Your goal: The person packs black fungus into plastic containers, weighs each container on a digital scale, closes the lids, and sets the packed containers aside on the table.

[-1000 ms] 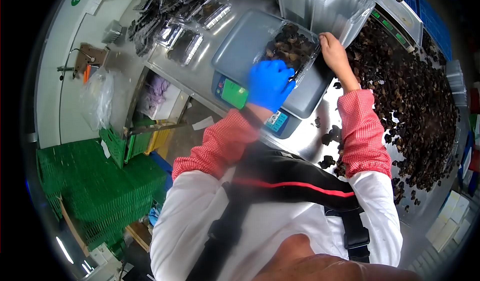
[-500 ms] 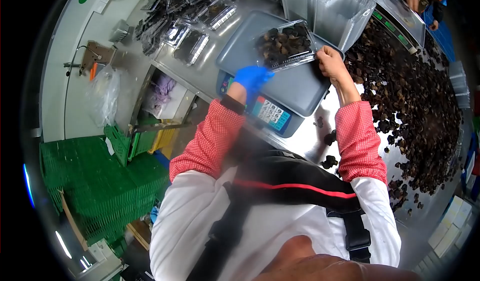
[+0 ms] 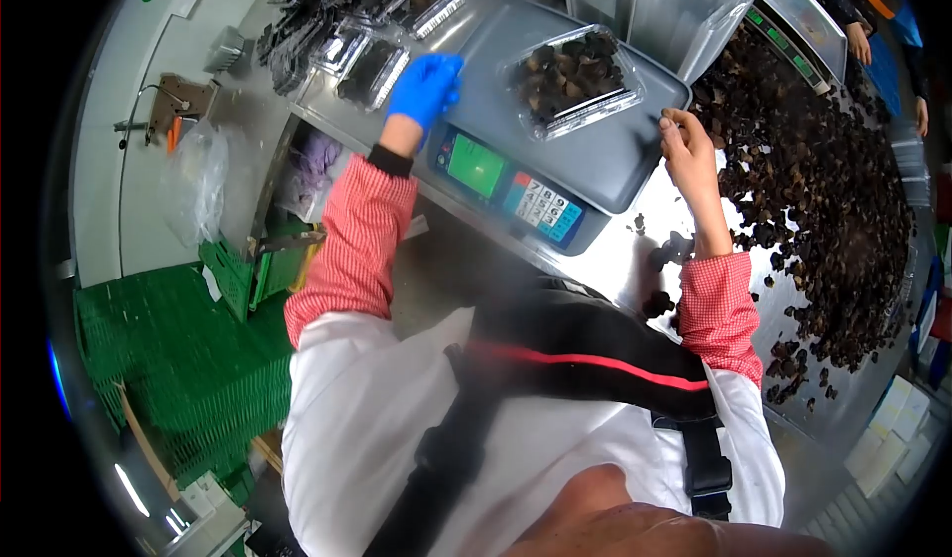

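A clear plastic clamshell box (image 3: 570, 76) of dark dried pieces, which look like wood ear mushrooms, rests on the grey pan (image 3: 486, 61) of a digital scale. Left of the pan, my left hand (image 3: 424, 91) in a blue glove is raised with fingers loosely bent and slightly apart, nothing visible in them. It is beside another filled box (image 3: 374, 74). My bare right hand (image 3: 689, 145) is at the pan's right edge, thumb and forefinger pinched together; whatever may be between them is too small to make out. The scale's display (image 3: 476, 167) glows green.
Many filled boxes (image 3: 327, 21) are heaped at the back left. Nested empty boxes (image 3: 684, 11) stand behind the scale. A wide pile of dark pieces (image 3: 823, 210) covers the right of the table, near a second scale (image 3: 793, 41). Another person's hand (image 3: 859, 43) shows at the far right.
Both hands have let go of the box on the scale. My left hand has moved left and up, uncovering the display; my right hand has shifted right to the pan's edge.
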Action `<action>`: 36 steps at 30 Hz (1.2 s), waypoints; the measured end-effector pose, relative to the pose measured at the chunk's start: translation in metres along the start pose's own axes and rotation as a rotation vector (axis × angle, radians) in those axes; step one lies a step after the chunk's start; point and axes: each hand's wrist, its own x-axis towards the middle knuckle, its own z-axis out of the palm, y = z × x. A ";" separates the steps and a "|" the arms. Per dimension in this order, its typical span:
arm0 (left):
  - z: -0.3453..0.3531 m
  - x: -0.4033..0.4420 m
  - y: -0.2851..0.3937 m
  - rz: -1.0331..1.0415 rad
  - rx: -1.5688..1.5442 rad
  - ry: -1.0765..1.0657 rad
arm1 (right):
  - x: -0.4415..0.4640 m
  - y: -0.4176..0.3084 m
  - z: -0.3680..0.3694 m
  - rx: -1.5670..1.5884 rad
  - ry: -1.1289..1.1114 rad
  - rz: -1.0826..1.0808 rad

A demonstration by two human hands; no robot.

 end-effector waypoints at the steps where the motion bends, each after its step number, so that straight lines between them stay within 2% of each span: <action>1: 0.000 0.008 -0.004 0.035 0.017 -0.030 | -0.008 -0.003 0.003 0.066 0.014 -0.008; 3: 0.005 0.028 -0.009 0.117 0.049 -0.091 | -0.014 0.002 0.007 0.054 0.011 -0.029; 6: 0.020 0.057 -0.033 0.241 0.261 -0.232 | -0.016 0.002 0.012 0.099 0.049 -0.061; 9: 0.046 0.052 -0.006 -0.064 0.269 -0.451 | -0.011 -0.002 0.014 0.127 0.084 -0.074; 12: 0.047 0.061 -0.002 -0.199 0.222 -0.590 | 0.001 -0.016 0.017 0.084 0.147 -0.171; 14: 0.041 0.056 -0.009 -0.199 0.117 -0.525 | 0.016 -0.027 0.011 -0.105 0.214 -0.245; 16: 0.019 0.056 -0.008 -0.128 -0.040 -0.434 | 0.030 -0.047 0.005 -0.219 0.316 -0.421; 18: -0.012 0.067 0.020 -0.231 -0.174 -0.324 | 0.039 -0.078 -0.003 -0.336 0.356 -0.444; 19: -0.036 0.088 0.008 -0.122 -0.382 -0.285 | 0.045 -0.088 -0.005 -0.447 0.401 -0.485; 20: -0.056 0.106 0.022 -0.163 -0.456 -0.184 | 0.052 -0.094 -0.009 -0.561 0.450 -0.522; 21: -0.070 0.113 0.040 0.002 -0.537 -0.133 | 0.062 -0.097 -0.014 -0.708 0.485 -0.611; 24: -0.119 0.185 0.067 0.141 -0.789 0.212 | 0.081 -0.109 -0.020 -0.999 0.588 -0.707; 26: -0.154 0.239 0.056 0.325 -0.789 0.214 | 0.091 -0.106 -0.022 -1.145 0.563 -0.599; 28: -0.148 0.262 0.053 0.164 -0.873 0.354 | 0.102 -0.095 -0.028 -1.262 0.510 -0.541; 30: -0.121 0.244 0.045 0.104 -0.666 0.213 | 0.106 -0.100 -0.032 -1.316 0.442 -0.525; 31: -0.103 0.232 0.042 0.069 -0.659 0.115 | 0.103 -0.107 -0.034 -1.341 0.425 -0.532; 32: -0.076 0.213 0.036 0.108 -0.669 0.148 | 0.101 -0.110 -0.035 -1.365 0.407 -0.538; 33: -0.063 0.209 0.013 0.126 -0.792 -0.030 | 0.102 -0.109 -0.036 -1.334 0.453 -0.663; 34: -0.037 0.164 0.028 0.097 -0.632 0.011 | 0.109 -0.103 -0.038 -1.284 0.411 -0.693; 35: -0.028 0.158 0.011 0.058 -0.642 -0.120 | 0.120 -0.095 -0.042 -1.234 0.370 -0.723; 36: -0.014 0.124 0.018 0.010 -0.566 -0.108 | 0.127 -0.090 -0.045 -1.183 0.329 -0.752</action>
